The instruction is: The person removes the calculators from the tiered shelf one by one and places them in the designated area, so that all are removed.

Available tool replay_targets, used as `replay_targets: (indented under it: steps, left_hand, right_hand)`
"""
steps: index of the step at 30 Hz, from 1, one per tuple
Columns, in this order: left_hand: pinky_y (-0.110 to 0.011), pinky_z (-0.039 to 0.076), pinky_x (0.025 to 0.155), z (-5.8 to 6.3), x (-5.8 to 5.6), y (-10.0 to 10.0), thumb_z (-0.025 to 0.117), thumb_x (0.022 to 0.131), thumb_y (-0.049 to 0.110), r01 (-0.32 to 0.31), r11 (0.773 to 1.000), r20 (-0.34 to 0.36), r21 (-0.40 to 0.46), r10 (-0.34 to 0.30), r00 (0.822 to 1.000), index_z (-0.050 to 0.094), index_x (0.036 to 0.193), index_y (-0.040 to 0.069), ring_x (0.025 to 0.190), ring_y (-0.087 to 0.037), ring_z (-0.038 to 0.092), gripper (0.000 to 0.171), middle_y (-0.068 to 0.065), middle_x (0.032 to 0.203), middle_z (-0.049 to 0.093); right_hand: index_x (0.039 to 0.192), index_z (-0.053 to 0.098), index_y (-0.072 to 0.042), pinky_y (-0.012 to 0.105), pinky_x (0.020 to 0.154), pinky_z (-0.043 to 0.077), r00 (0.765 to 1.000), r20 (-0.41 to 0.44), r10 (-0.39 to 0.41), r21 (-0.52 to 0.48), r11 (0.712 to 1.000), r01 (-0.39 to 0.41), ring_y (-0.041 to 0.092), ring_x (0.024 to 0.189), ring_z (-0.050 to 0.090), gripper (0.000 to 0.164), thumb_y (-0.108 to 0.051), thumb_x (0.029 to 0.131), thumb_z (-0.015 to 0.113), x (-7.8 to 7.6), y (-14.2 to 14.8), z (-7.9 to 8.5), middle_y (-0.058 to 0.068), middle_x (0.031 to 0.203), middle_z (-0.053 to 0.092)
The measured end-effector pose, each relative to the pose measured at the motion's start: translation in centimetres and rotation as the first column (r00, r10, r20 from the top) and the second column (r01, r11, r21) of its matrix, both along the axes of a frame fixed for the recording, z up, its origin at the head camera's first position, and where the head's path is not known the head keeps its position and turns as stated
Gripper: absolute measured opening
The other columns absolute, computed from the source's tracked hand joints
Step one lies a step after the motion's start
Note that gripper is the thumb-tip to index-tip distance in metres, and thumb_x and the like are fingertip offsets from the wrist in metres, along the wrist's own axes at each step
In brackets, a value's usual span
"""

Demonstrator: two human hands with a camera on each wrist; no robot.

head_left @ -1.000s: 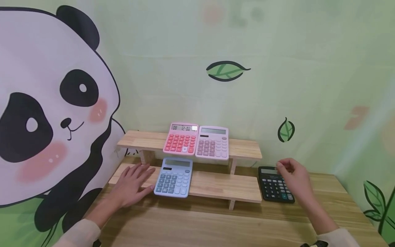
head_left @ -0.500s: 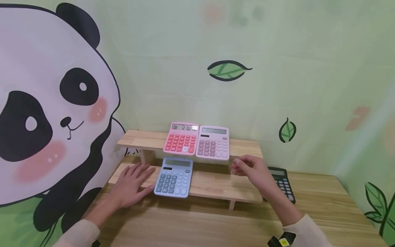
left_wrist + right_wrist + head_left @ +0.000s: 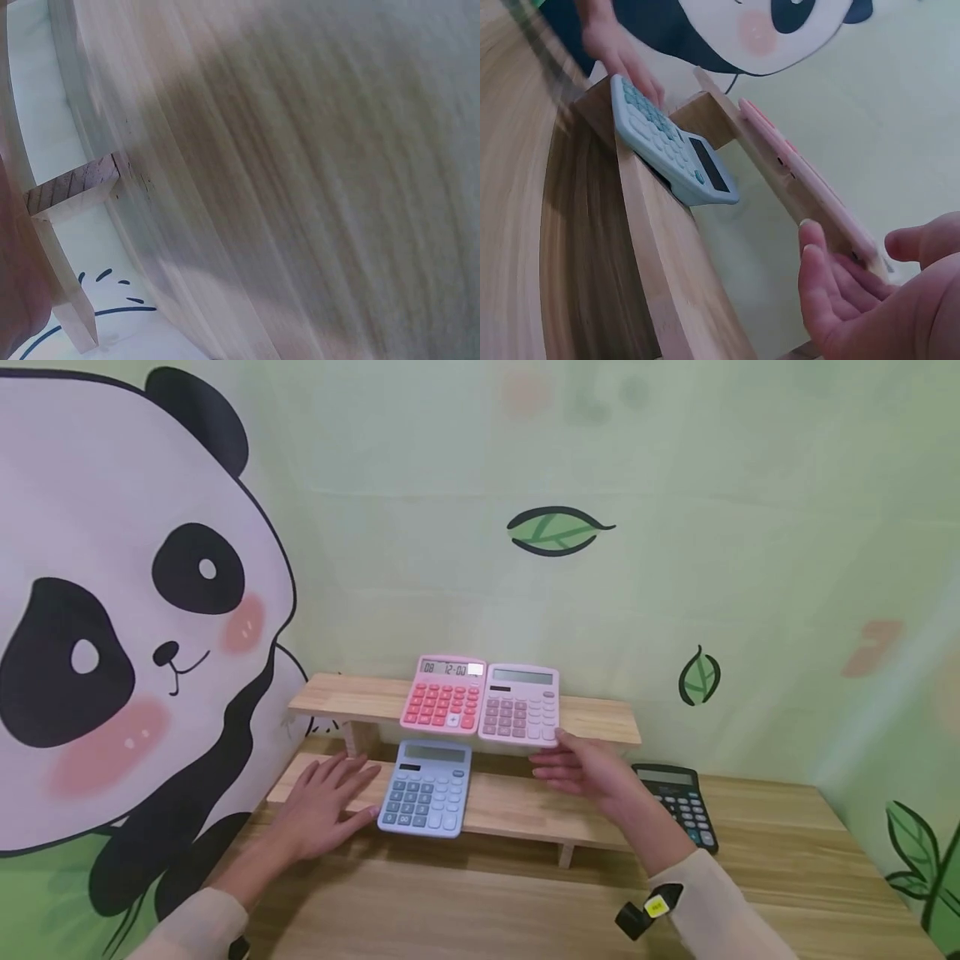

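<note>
Pink (image 3: 444,695) and lilac (image 3: 519,703) calculators lie side by side on the upper tier of a wooden stand, their front edges overhanging it. My right hand (image 3: 592,774) is at the lilac one's lower right corner, thumb by the corner, fingers extended below its edge. In the right wrist view that hand (image 3: 862,300) has thumb and fingers apart, either side of the calculator's edge; firm contact cannot be told. A blue calculator (image 3: 425,789) leans on the lower tier. My left hand (image 3: 322,806) rests spread on this tier, thumb tip near the blue calculator's left edge.
A black calculator (image 3: 678,802) sits on the wooden table (image 3: 480,910) right of the stand, partly hidden by my right forearm. The two-tier stand (image 3: 517,806) has its upper tier (image 3: 600,718) set farther back. Behind it hangs a green panda backdrop (image 3: 420,568).
My right hand has moved left from above the black calculator to the lilac calculator's lower right corner, and its fingers have spread. My left hand has stayed in place.
</note>
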State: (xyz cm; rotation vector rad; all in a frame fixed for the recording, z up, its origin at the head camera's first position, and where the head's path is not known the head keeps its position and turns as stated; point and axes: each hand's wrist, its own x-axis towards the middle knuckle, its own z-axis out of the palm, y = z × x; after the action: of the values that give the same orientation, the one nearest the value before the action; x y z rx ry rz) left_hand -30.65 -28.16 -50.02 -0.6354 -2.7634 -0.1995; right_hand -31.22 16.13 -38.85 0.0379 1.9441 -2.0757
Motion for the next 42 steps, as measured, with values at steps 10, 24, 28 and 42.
replay_targets:
  steps: [10, 24, 28, 42]
  left_hand:
    - [-0.07, 0.021, 0.122, 0.2, 0.1, -0.1, 0.048, 0.102, 0.072, 0.002, 1.0, -0.001, 0.007, -0.002, 1.0, 0.047, 0.162, 0.026, 0.155, -0.043, 0.032, 0.075, -0.008, 0.167, 0.043]
    - [-0.069, 0.019, 0.123, 0.0, 0.1, 0.1, 0.045, 0.102, 0.073, -0.016, 1.0, 0.019, 0.002, 0.016, 1.0, 0.044, 0.164, 0.027, 0.156, -0.041, 0.029, 0.077, -0.007, 0.169, 0.04]
    - [-0.069, 0.019, 0.123, 0.1, 0.1, 0.1, 0.046, 0.102, 0.072, -0.011, 1.0, 0.002, -0.001, 0.011, 1.0, 0.044, 0.164, 0.026, 0.156, -0.041, 0.029, 0.076, -0.007, 0.168, 0.04]
    - [-0.071, 0.021, 0.122, 0.4, -0.1, -0.1, 0.05, 0.101, 0.073, -0.007, 1.0, 0.032, 0.018, 0.007, 0.999, 0.05, 0.16, 0.022, 0.155, -0.043, 0.03, 0.077, -0.009, 0.167, 0.041]
  right_hand:
    - [0.149, 0.052, 0.0, 0.035, 0.094, 0.061, 0.996, 0.091, -0.022, -0.214, 0.976, 0.041, 0.025, 0.107, 0.076, 0.046, -0.03, 0.114, 0.049, -0.5, -0.4, -0.6, 0.025, 0.138, 0.066]
    - [0.149, 0.05, 0.002, 0.049, 0.115, 0.047, 0.992, 0.065, 0.104, -0.147, 0.985, -0.094, 0.032, 0.119, 0.07, 0.045, -0.026, 0.114, 0.048, 1.3, 0.4, -0.8, 0.02, 0.125, 0.073]
    - [0.146, 0.051, 0.001, 0.046, 0.11, 0.052, 0.994, 0.069, 0.089, -0.177, 0.981, -0.076, 0.03, 0.112, 0.072, 0.049, -0.036, 0.114, 0.048, 1.4, 0.4, -1.0, 0.016, 0.115, 0.072]
    - [0.157, 0.041, 0.004, 0.044, 0.114, 0.048, 0.998, 0.017, -0.054, -0.227, 0.972, 0.056, 0.028, 0.128, 0.059, 0.047, -0.02, 0.116, 0.041, 0.7, -0.2, -0.9, 0.021, 0.15, 0.054]
